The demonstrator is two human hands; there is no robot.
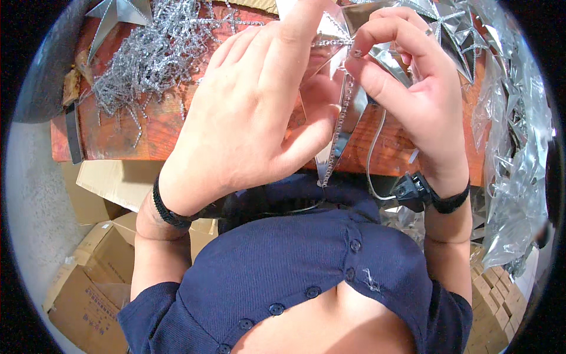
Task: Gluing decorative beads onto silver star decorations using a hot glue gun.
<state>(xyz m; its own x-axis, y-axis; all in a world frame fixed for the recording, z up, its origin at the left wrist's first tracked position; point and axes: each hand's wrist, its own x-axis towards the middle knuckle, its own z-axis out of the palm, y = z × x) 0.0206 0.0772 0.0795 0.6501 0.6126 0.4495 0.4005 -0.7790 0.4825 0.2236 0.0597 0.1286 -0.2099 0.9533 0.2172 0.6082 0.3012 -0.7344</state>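
A shiny silver star decoration (357,112) is held up over the front edge of the table, one long point aimed toward my body. Sparkly silver trim (341,127) runs along its ridges and meets at the middle. My left hand (242,118) grips the star from the left side, its thumb along the lower left; some fingers are hidden behind the star. At the star's centre, my right hand (413,82) pinches a bit of the silver trim between thumb and index finger. The other right fingers curl above.
A tangled heap of silver trim strands (156,65) lies on the reddish wooden table (236,154). Another silver star (118,20) is at far left, more stars (448,26) at far right. Clear plastic bags (513,153) hang along the right; cardboard boxes (88,295) stand below left.
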